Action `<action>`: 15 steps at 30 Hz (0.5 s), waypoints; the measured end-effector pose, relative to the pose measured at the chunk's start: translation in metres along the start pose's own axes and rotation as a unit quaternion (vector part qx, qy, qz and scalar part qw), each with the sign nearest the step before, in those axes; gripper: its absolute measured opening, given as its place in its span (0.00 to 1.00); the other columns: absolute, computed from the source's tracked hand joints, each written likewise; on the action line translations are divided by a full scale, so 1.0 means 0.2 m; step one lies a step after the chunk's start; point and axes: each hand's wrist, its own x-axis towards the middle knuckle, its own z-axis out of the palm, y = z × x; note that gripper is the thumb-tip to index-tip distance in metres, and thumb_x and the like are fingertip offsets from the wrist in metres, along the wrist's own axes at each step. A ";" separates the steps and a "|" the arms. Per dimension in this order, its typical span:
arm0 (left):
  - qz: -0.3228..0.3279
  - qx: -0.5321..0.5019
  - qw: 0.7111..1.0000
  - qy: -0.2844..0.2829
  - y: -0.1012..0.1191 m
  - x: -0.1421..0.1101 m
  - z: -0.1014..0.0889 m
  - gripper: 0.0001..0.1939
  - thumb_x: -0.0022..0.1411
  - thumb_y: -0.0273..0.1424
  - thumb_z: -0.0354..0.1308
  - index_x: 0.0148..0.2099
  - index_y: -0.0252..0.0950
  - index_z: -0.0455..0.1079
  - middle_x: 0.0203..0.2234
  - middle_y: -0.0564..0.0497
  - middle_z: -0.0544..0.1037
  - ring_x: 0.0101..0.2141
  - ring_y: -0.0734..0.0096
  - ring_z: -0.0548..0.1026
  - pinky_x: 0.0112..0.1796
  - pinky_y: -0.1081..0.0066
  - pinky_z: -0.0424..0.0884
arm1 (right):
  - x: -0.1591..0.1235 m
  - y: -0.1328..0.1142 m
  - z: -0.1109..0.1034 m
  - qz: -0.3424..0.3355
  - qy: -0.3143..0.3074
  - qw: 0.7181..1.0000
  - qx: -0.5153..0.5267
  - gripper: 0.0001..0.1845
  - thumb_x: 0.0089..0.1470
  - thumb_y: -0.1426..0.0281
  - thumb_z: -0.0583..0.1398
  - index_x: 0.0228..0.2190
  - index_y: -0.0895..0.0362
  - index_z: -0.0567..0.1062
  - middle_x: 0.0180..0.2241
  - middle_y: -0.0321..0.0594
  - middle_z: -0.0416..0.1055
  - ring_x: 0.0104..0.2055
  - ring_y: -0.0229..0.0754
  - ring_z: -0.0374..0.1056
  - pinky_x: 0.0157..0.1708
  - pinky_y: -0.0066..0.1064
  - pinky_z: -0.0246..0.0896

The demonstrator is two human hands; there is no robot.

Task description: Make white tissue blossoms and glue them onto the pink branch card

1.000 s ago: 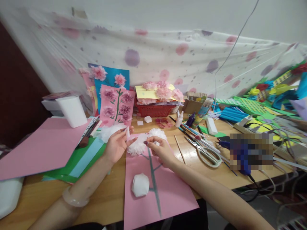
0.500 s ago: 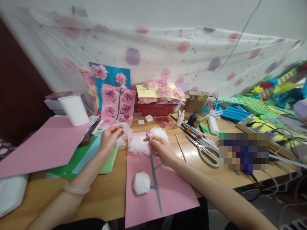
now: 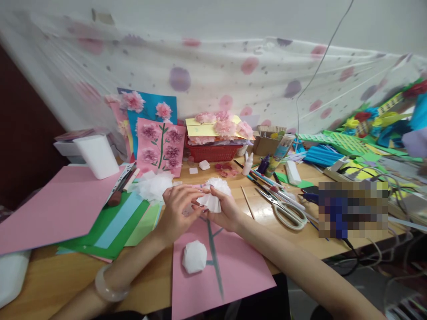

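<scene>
My right hand (image 3: 227,208) grips a piece of white tissue paper (image 3: 211,202), which fans out from between its thumb and fingers. Close beside it on the left, my left hand (image 3: 178,210) has its fingers stretched apart around the tissue's edge; whether the tips touch it cannot be made out. Both hands are above a pink sheet (image 3: 193,293) painted with a grey-green branch (image 3: 216,266). On the sheet's lower left rests a round white paper disc (image 3: 195,257). A fluffy white paper flower (image 3: 218,183) shows behind my right hand, partly covered.
White tissue sheets (image 3: 151,186) lie beyond my left hand. Scissors (image 3: 288,215), a wooden stick (image 3: 247,202) and a glue bottle (image 3: 247,164) are on the right. A red basket (image 3: 213,153) and a flower picture (image 3: 161,149) stand behind; coloured paper (image 3: 96,235) lies left.
My left hand has left the tissue pile and moved right and down to my right hand. A piece of tissue paper now shows in my right hand. The view has shifted slightly.
</scene>
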 end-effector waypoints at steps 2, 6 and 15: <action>0.016 0.013 1.000 -0.016 0.01 -0.01 0.01 0.14 0.56 0.33 0.65 0.46 0.41 0.73 0.42 0.49 0.80 0.49 0.55 0.71 0.51 0.55 0.57 | 0.00 0.01 0.00 0.010 -0.005 1.000 -0.013 0.13 0.62 0.63 0.54 0.39 0.59 0.73 0.30 0.40 0.73 0.32 0.39 0.72 0.26 0.25 0.64; 0.000 0.030 0.999 -0.019 -0.02 -0.01 0.01 0.11 0.56 0.32 0.64 0.43 0.42 0.74 0.38 0.49 0.82 0.47 0.54 0.72 0.51 0.53 0.54 | -0.01 0.01 0.01 0.006 0.002 0.999 -0.034 0.13 0.61 0.63 0.54 0.37 0.59 0.74 0.28 0.39 0.73 0.33 0.40 0.72 0.32 0.28 0.67; -0.087 -0.065 0.994 -0.005 -0.01 0.00 0.01 0.05 0.54 0.24 0.57 0.32 0.40 0.71 0.33 0.51 0.81 0.43 0.59 0.74 0.49 0.56 0.63 | -0.03 0.01 0.01 -0.011 -0.031 0.997 -0.077 0.08 0.50 0.71 0.60 0.35 0.59 0.74 0.29 0.40 0.74 0.35 0.41 0.72 0.39 0.33 0.68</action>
